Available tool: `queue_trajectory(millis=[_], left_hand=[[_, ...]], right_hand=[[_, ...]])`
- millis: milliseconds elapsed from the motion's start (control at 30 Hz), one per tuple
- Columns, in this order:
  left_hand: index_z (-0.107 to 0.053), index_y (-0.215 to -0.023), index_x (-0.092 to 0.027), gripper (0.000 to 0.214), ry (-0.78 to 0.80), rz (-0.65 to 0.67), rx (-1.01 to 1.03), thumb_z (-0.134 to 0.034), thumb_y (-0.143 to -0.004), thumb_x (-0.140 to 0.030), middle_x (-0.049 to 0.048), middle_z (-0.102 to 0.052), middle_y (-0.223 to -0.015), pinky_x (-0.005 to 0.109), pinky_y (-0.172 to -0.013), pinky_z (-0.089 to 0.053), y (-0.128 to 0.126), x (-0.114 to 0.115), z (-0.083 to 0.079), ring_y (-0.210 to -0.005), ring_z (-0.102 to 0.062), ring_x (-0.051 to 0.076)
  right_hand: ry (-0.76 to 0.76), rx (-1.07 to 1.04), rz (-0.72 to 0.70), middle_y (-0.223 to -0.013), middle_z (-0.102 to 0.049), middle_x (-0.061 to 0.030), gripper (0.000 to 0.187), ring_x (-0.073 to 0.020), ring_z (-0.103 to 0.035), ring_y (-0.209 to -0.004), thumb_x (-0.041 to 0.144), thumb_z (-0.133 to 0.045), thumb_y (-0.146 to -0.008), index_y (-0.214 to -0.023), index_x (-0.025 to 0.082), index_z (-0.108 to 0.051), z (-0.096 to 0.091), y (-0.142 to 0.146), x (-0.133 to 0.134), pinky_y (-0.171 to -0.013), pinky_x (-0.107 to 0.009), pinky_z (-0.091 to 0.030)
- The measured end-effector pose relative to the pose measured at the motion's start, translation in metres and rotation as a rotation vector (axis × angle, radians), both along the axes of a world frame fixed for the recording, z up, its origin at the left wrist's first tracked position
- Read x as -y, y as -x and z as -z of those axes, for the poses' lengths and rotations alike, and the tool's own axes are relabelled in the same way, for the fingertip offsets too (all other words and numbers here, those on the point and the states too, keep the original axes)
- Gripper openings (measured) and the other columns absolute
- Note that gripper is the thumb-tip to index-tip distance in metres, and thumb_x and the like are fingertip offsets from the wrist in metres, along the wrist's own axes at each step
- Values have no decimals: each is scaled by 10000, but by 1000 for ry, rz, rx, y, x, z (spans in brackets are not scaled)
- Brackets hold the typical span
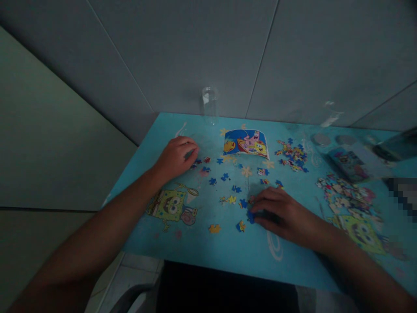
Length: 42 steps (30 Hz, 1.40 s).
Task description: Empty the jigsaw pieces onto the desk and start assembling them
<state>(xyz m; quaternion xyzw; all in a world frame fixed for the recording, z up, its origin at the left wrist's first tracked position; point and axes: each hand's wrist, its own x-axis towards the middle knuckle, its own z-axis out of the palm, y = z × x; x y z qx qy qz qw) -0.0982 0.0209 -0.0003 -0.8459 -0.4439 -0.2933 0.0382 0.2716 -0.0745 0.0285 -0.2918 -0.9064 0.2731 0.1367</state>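
My right hand is closed in a pinch on a blue puzzle piece at the table surface. A yellow-and-blue puzzle piece and another blue puzzle piece lie just beside it. At the left, my left hand rests with curled fingers, thumb near the fingertips; whatever they hold, if anything, is hidden. By its thumb lies a red puzzle piece. Several loose pieces are spread between the hands, including a yellow puzzle piece. Behind them lies a cartoon reference picture, slightly curled.
A pile of puzzle pieces lies right of the picture, and a larger mixed pile is farther right. A clear plastic cylinder stands by the wall. A transparent package and a dark bottle are at the right.
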Motion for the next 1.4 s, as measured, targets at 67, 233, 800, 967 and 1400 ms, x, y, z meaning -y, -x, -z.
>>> queue_trajectory(millis=[67, 233, 800, 967, 1400], left_hand=[[-707, -939, -163, 211, 23, 16, 6, -522, -971, -258, 65, -696, -990, 381, -910, -496, -4, 2, 1, -940, -634, 197], [-711, -995, -173, 194, 46, 57, -1, -533, -962, -245, 75, -696, -1025, 400, -928, -501, -10, 6, 1, -979, -637, 209], [-701, -988, -168, 180, 96, 146, 27, -525, -979, -205, 71, -687, -1004, 382, -897, -488, -26, 12, 5, -957, -623, 191], [-684, -1109, -180, 202, 108, 214, 23, -528, -993, -237, 85, -688, -1073, 409, -938, -484, -35, 23, -2, -1010, -625, 210], [-574, -1348, -203, 443, 463, 309, 375, -685, -933, -308, 82, -715, -1154, 352, -922, -558, -101, 103, -10, -1012, -692, 196]], right_hand=[[-12, 4, 21, -1117, -686, -68, 170, -231, -638, -1060, 225, -607, -961, -1106, 247, -692, 0, -1, -1, -962, -435, -491], [-55, 19, 65, -1118, -675, -76, 202, -235, -628, -1060, 255, -574, -991, -1162, 250, -681, -5, 1, 3, -965, -434, -478], [88, -39, -33, -950, -686, -9, 91, -185, -643, -974, 235, -615, -971, -1030, 259, -679, -2, 25, 25, -1124, -441, -364], [262, -212, 201, -924, -711, -18, 117, -160, -665, -866, 274, -591, -991, -1042, 242, -692, 8, 28, 22, -906, -334, -515], [642, -531, 571, -891, -774, -26, 218, -160, -692, -794, 390, -748, -867, -1005, 221, -751, 10, 41, 15, -735, -281, -535]])
